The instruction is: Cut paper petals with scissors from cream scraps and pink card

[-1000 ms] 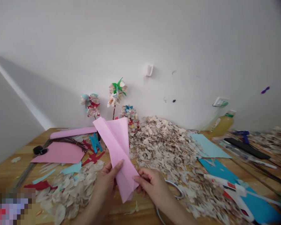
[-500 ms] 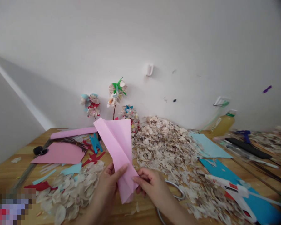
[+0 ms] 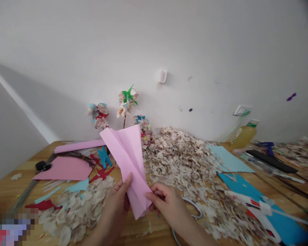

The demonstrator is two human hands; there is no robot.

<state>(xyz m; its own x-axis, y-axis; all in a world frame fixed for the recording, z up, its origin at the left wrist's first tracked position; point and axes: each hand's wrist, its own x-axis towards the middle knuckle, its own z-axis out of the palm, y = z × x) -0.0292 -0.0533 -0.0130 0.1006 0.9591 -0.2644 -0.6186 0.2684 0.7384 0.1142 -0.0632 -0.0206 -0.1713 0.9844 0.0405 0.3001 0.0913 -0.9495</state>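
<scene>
A folded sheet of pink paper (image 3: pixel 128 153) is held up in front of me, its wide pleated end pointing away and its narrow pointed end toward me. My left hand (image 3: pixel 120 193) grips its left edge, thumb on top and the other fingers behind. On the right edge, low down, my right hand (image 3: pixel 161 198) pinches the paper between thumb and fingers. Beneath my right wrist a metal ring (image 3: pixel 196 208) is partly covered. Left of my left hand lies a heap of pale, petal-like pieces (image 3: pixel 84 205).
A large pile of pale flakes (image 3: pixel 182 157) spreads behind my hands. Handmade flowers (image 3: pixel 128 99) stand against the wall. On the right are a blue sheet (image 3: pixel 290 218), a light blue sheet (image 3: pixel 231 159), a glue gun (image 3: pixel 259 206) and a yellow bottle (image 3: pixel 245 135); pink paper (image 3: pixel 66 167) lies left.
The top of the pink paper has swung slightly left and tilted. My left thumb has shifted a little up and left along it; my right hand keeps its pinch.
</scene>
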